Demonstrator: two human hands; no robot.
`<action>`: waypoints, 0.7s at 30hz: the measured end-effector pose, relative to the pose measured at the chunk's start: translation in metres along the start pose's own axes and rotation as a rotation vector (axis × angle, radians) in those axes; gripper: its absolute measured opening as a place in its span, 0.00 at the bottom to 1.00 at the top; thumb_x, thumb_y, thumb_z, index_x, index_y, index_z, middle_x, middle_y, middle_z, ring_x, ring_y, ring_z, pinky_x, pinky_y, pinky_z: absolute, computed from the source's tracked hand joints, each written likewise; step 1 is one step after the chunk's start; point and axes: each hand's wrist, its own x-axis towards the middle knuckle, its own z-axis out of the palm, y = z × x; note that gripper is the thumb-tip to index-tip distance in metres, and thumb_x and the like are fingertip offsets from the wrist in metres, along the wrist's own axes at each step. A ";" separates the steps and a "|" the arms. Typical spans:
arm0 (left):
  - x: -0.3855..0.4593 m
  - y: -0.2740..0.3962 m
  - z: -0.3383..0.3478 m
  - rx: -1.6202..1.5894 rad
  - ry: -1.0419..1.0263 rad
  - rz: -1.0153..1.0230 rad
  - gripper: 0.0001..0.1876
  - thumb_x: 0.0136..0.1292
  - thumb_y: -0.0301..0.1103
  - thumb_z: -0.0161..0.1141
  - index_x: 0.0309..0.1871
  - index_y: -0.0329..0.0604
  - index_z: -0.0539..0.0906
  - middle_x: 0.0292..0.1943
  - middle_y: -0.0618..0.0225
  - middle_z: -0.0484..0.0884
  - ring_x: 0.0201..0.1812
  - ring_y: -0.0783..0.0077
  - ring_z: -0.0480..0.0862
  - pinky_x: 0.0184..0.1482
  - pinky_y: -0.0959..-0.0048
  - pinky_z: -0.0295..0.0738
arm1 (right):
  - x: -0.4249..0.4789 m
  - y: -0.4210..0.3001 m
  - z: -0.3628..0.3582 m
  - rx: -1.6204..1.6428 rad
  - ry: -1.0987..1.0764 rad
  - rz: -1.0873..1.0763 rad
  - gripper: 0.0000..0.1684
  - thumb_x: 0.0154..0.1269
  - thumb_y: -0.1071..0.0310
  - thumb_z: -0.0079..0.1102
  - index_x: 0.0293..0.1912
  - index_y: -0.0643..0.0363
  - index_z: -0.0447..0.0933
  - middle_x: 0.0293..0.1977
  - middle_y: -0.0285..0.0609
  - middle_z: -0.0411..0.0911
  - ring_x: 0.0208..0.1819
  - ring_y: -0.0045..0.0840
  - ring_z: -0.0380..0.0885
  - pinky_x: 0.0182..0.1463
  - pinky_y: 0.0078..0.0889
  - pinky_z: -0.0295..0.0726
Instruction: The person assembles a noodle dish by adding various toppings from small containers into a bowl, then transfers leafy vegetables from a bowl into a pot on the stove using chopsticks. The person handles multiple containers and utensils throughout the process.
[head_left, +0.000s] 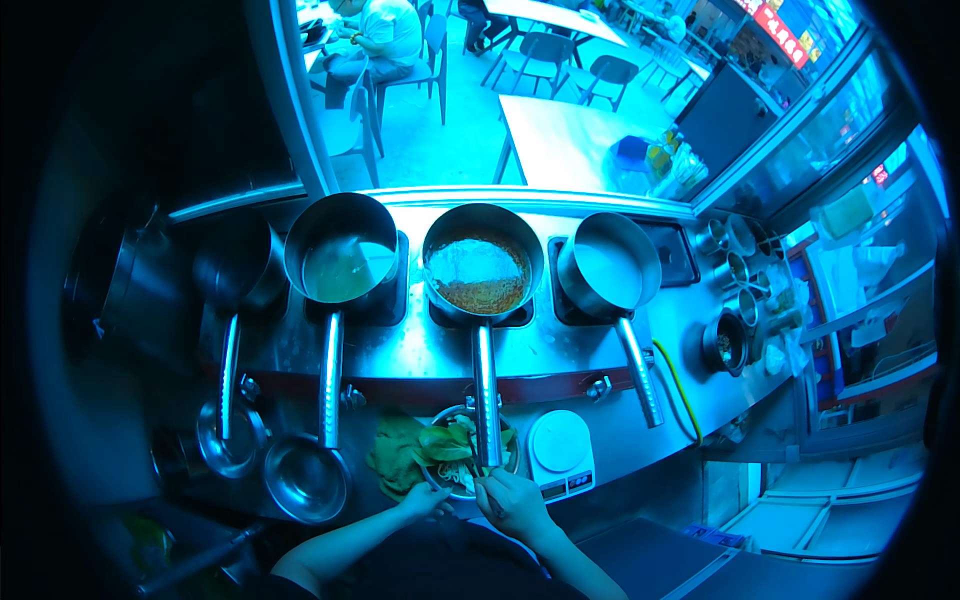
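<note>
In front of me stands a bowl with pale noodles and green leaves in it. My left hand is at its near left rim, thumb at the edge and fingers curled below. My right hand grips thin dark chopsticks whose tips reach in among the food. The handle of the middle saucepan passes over the bowl and hides part of it. A crumpled green cloth or leafy pile lies left of the bowl; which one I cannot tell.
A saucepan of brown broth stands between a pan of clear liquid and a pan of pale liquid. A darker pot is at left. Two metal bowls, a kitchen scale and a yellow hose are nearby.
</note>
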 end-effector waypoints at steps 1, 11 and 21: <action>-0.003 0.004 0.000 0.018 -0.014 0.016 0.13 0.62 0.40 0.50 0.44 0.41 0.72 0.34 0.66 0.79 0.30 0.77 0.81 0.24 0.86 0.73 | 0.000 0.000 0.001 0.011 -0.003 0.007 0.02 0.52 0.72 0.55 0.28 0.59 0.72 0.20 0.40 0.67 0.20 0.31 0.72 0.22 0.30 0.70; -0.016 0.015 -0.002 0.097 -0.056 0.022 0.14 0.62 0.40 0.50 0.43 0.40 0.74 0.28 0.67 0.81 0.29 0.80 0.80 0.25 0.86 0.72 | -0.004 -0.011 0.007 0.013 0.009 0.045 0.03 0.51 0.74 0.55 0.30 0.61 0.74 0.21 0.42 0.70 0.21 0.31 0.73 0.23 0.29 0.71; 0.015 -0.020 0.004 -0.324 0.023 0.307 0.10 0.59 0.34 0.54 0.37 0.35 0.73 0.28 0.65 0.78 0.28 0.74 0.80 0.29 0.78 0.78 | -0.013 -0.022 -0.001 -0.008 -0.041 0.008 0.03 0.53 0.74 0.53 0.30 0.62 0.73 0.21 0.43 0.69 0.22 0.34 0.72 0.23 0.31 0.70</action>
